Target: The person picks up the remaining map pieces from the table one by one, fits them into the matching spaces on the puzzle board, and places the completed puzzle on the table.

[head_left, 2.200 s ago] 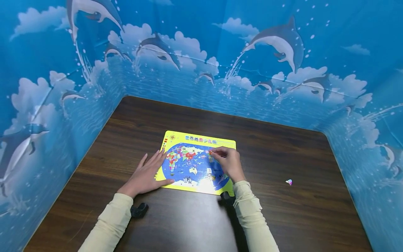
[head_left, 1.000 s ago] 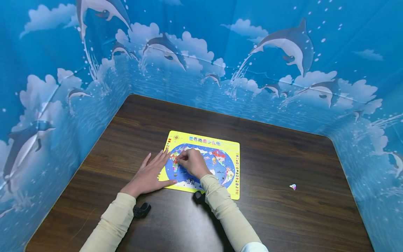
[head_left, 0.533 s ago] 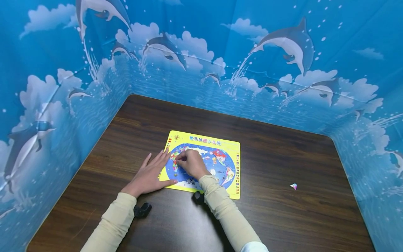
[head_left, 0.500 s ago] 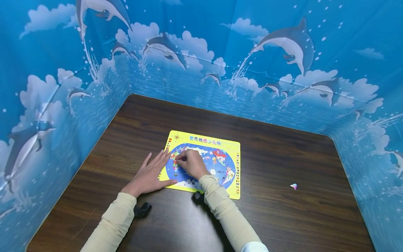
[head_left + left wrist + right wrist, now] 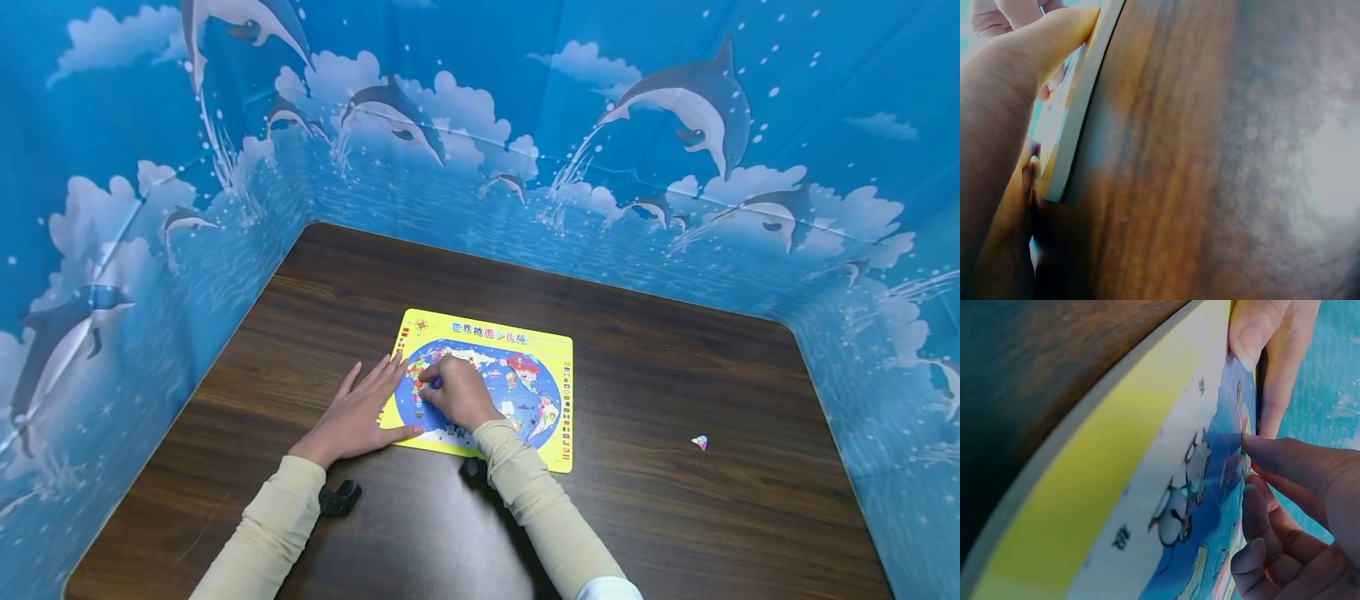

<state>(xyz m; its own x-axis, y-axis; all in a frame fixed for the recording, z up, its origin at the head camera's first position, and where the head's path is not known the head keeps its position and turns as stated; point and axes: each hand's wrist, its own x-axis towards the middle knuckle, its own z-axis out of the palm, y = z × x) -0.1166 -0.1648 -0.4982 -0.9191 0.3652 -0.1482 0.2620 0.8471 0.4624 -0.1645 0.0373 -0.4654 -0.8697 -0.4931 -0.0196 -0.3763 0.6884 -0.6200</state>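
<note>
A yellow-bordered world map puzzle board (image 5: 555,400) lies on the table. My left hand (image 5: 358,417) rests on its left edge, fingers straight and spread. The left thumb (image 5: 1249,347) lies on the lower edge. My right hand (image 5: 463,392) is bent over the left part of the map, at Africa. There the right thumb and curled fingers hold a small coloured puzzle piece (image 5: 1246,459) at its sides, against the board. Most of that piece is hidden by the fingers. In the left wrist view the board's thick pale edge (image 5: 1085,103) shows beside the left thumb.
One loose piece, white and pink-purple (image 5: 700,442), lies on the dark wooden table (image 5: 637,375) to the right of the board. A blue dolphin-print curtain (image 5: 480,200) stands along the table's back and sides. Dark wrist cameras (image 5: 340,498) sit under both wrists.
My right hand has gone from the map's right part, where it pinched something small and red, leftward to Africa. Its thumb and forefinger now stand slightly wider apart. The left hand stays on the board.
</note>
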